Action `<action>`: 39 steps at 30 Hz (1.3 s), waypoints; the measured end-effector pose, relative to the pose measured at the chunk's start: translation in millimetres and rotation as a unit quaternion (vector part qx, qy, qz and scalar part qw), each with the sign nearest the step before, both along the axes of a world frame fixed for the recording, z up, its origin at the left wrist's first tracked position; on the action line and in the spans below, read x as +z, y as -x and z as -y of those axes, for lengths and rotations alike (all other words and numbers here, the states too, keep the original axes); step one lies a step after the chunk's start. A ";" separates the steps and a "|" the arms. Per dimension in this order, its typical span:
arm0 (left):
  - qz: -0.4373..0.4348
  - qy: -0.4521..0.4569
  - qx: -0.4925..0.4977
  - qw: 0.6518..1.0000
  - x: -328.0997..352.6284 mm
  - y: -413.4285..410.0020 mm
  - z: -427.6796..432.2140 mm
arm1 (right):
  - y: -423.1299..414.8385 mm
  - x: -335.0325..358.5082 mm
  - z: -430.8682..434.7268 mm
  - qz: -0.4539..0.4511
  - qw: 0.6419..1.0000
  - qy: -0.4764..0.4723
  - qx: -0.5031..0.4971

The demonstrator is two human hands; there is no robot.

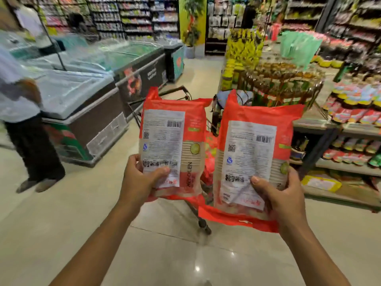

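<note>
Clutching left pack (195,116) in left hand (140,178), right pack (286,124) in right hand (282,190), both red, barcoded white labels (162,141), "CHOLEN" print.

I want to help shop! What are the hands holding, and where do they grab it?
The left hand grips the left red packet by its lower end; the right hand grips the right red packet likewise.

Single view, worn on the head. It faces forward and down along both forearms (107,234) into a shop aisle (204,67). Nearest the lens, mid-frame: the left hand (142,178) gripping the left pack (173,141), the right hand (282,193) gripping the right pack (255,157). Wide-angle lens: freezers (78,93) bow at left, shelves (350,124) at right, floor (185,254) fills the bottom. Edges are blurred.
</note>
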State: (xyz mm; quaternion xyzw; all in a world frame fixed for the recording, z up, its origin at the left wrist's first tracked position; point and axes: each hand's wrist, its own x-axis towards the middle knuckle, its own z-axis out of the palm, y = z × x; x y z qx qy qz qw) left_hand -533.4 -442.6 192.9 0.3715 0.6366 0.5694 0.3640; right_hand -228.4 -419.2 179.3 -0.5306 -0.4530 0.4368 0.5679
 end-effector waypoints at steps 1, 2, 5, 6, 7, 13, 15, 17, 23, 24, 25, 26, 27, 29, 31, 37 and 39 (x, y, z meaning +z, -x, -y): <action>0.004 0.004 0.006 1.000 -4.7 19.1 -14.5 | 14.3 -4.3 -17.6 -0.002 1.000 0.000 0.005; 0.012 0.009 0.010 1.000 -8.6 36.7 -30.5 | 27.7 -9.2 -36.3 -0.007 1.000 0.002 0.006; 0.019 0.022 0.013 1.000 -16.1 85.0 -85.8 | 64.6 -25.1 -96.6 -0.022 1.000 0.005 0.003; 0.009 0.024 0.013 1.000 -17.0 99.1 -106.2 | 76.3 -29.7 -119.0 -0.030 1.000 0.006 0.002; -0.003 0.029 0.012 1.000 -16.5 111.6 -127.0 | 87.5 -34.0 -141.7 -0.038 0.999 0.010 0.001; -0.042 0.059 -0.011 0.997 -18.9 171.8 -249.8 | 146.8 -39.5 -262.3 -0.069 0.996 0.053 -0.006; -0.041 0.070 -0.023 0.996 -26.3 186.3 -292.1 | 159.2 -43.1 -295.8 -0.074 0.995 0.070 -0.011; -0.041 0.086 -0.040 0.995 -35.9 198.3 -337.0 | 170.3 -49.9 -326.5 -0.061 0.995 0.075 -0.025; -0.044 0.127 -0.157 0.978 -92.7 233.5 -499.2 | 206.2 -89.1 -403.1 -0.009 0.987 0.115 -0.111; -0.048 0.135 -0.181 0.973 -105.1 237.5 -528.6 | 213.1 -100.0 -415.9 -0.008 0.984 0.123 -0.127; -0.049 0.141 -0.205 0.967 -118.5 241.1 -558.0 | 222.5 -109.8 -429.1 -0.008 0.979 0.133 -0.153; -0.055 0.155 -0.228 0.960 -132.2 245.1 -587.3 | 233.6 -119.0 -441.9 -0.008 0.973 0.146 -0.179; -0.062 0.166 -0.253 0.951 -146.0 247.2 -616.2 | 244.1 -131.2 -455.6 -0.009 0.967 0.156 -0.202; -0.074 0.202 -0.293 0.932 -170.7 248.5 -663.7 | 268.2 -150.5 -483.3 -0.030 0.955 0.192 -0.225; -0.072 0.236 -0.328 0.912 -193.4 244.4 -704.3 | 290.2 -169.5 -514.6 -0.054 0.942 0.232 -0.236; -0.059 0.340 -0.438 0.830 -280.5 224.1 -802.8 | 335.5 -227.9 -615.0 -0.071 0.915 0.295 -0.265; -0.061 0.363 -0.428 0.826 -299.3 215.8 -820.4 | 348.1 -249.8 -645.2 -0.093 0.910 0.314 -0.254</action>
